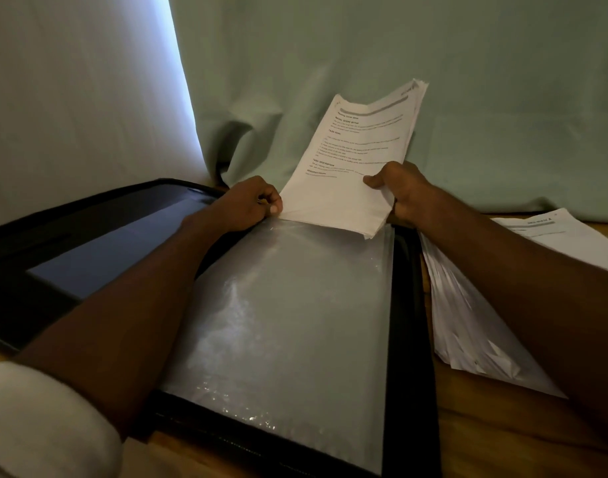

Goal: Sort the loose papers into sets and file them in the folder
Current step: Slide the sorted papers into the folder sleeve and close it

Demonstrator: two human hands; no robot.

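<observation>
Folder (407, 339) lies open on wooden table (502, 426), black frame, clear plastic sleeve (289, 322) facing up. I see right hand (404, 194) gripping set of printed papers (351, 167) at its right edge, thumb on top, sheets tilted up over sleeve's far end. Left hand (251, 205) pinches at sleeve's top edge, beside papers' lower left corner; dim light, possibly touching paper too. Loose stack (468, 322) fanned just right of folder, under right forearm. Green cloth (364, 46) hangs behind.

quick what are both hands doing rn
Left hand: pinching the top edge of the plastic sleeve.
Right hand: gripping the set of papers.
</observation>
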